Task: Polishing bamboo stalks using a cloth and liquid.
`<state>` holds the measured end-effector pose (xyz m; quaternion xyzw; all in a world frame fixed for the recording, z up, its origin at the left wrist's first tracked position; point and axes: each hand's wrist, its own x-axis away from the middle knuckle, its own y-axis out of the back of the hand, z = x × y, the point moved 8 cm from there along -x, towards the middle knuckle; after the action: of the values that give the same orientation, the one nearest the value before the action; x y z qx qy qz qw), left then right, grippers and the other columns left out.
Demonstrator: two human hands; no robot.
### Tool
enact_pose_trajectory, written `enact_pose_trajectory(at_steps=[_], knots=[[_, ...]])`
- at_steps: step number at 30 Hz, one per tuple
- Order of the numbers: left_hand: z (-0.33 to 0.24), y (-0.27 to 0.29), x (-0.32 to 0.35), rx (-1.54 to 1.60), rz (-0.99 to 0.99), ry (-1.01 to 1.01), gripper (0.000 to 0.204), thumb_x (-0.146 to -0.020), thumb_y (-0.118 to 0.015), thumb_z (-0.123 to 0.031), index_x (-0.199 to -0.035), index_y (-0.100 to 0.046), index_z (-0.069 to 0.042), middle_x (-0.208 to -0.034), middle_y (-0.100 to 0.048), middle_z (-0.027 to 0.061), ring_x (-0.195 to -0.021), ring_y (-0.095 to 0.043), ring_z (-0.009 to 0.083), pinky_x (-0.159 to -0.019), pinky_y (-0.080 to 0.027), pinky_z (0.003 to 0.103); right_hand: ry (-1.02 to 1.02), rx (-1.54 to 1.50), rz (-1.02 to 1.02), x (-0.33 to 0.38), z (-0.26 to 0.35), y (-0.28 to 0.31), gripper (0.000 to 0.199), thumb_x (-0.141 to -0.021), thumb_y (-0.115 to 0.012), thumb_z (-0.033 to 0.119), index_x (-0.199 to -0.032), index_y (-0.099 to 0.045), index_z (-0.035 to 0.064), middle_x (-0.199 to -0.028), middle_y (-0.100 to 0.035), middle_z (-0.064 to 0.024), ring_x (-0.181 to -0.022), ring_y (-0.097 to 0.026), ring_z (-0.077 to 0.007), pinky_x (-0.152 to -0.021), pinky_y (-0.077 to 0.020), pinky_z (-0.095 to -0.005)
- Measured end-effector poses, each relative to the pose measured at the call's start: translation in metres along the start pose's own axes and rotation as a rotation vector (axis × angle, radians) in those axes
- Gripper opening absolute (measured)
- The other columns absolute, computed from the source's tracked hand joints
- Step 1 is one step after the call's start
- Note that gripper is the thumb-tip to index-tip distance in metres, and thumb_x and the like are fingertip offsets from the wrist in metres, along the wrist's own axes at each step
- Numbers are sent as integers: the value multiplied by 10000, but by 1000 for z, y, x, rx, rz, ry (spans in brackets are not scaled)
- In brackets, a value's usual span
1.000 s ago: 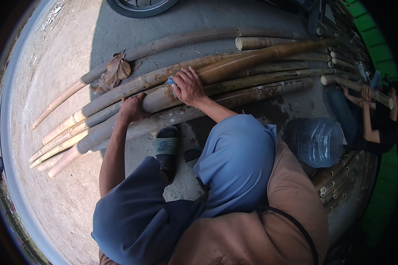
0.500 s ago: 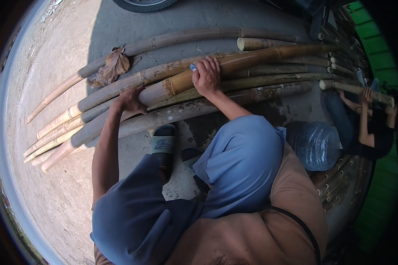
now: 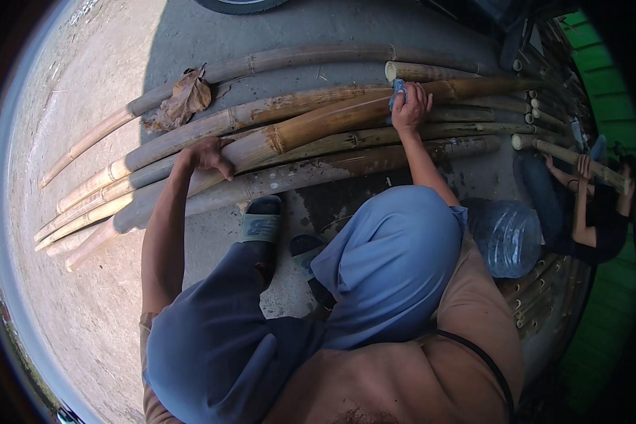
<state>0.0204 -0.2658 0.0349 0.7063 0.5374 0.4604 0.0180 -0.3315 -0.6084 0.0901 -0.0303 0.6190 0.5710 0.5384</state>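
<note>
Several long bamboo poles [image 3: 311, 152] lie side by side on the concrete in front of me. My right hand [image 3: 411, 107] presses a small blue cloth [image 3: 397, 92] onto a golden-brown bamboo pole [image 3: 318, 124], far out to the right. My left hand [image 3: 206, 155] rests on the same pole further left, fingers curled over it, steadying it. I am squatting, knees in blue trousers, with my sandalled feet just below the poles.
A dry brown leaf [image 3: 184, 99] lies on the upper poles. A large clear water bottle [image 3: 505, 237] stands at my right. Another person [image 3: 586, 205] sits at the far right holding a bamboo pole. A tyre [image 3: 240, 6] shows at the top edge. More bamboo is stacked right.
My right hand with the cloth has slid rightward along the golden pole, from near its middle toward its far end. My left hand has stayed on the pole.
</note>
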Motion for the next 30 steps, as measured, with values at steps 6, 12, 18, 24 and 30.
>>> enact_pose_trajectory(at_steps=[6,12,18,24,30], knots=[[2,0,-1,-88,-39,-7,943,-545,-949,-331,-1414,-676,-84,-1187,-792,155,-1150,-722,322,-1031,-532,416,34,-245,-4,34,110,-15,215,-950,-614,246,-1073,-712,99,-1185,-708,-114,-1297,-599,-380,-1228,-293,-637],[6,-1,3,-120,-105,-55,999,-532,-958,-343,-1440,-655,-54,-1205,-781,184,-1173,-713,337,-1060,-520,412,321,-482,247,61,227,-20,314,-958,-618,318,-1156,-717,96,-1211,-706,-114,-1280,-623,-346,-1260,-287,-621],[-3,0,6,-119,-161,-65,1037,-545,-966,-351,-1459,-620,-7,-1216,-766,216,-1183,-707,336,-1070,-515,401,230,-200,-25,0,13,17,284,-987,-595,291,-1121,-707,67,-1126,-710,-150,-1155,-661,-400,-1109,-461,-585],[16,-7,5,-33,-139,-46,996,-561,-959,-363,-1427,-631,4,-1177,-775,215,-1116,-731,335,-1024,-543,404,-559,278,-60,-43,-210,168,422,-978,-545,377,-1190,-735,65,-1129,-735,-289,-1057,-686,-511,-912,-537,-607],[1,-6,35,-169,-366,-97,975,-560,-949,-464,-1368,-642,-11,-1178,-750,227,-1129,-715,390,-1007,-546,454,-687,244,143,-11,-276,389,515,-1032,-591,379,-1272,-704,-64,-1225,-732,-293,-1196,-690,-438,-1010,-517,-456]])
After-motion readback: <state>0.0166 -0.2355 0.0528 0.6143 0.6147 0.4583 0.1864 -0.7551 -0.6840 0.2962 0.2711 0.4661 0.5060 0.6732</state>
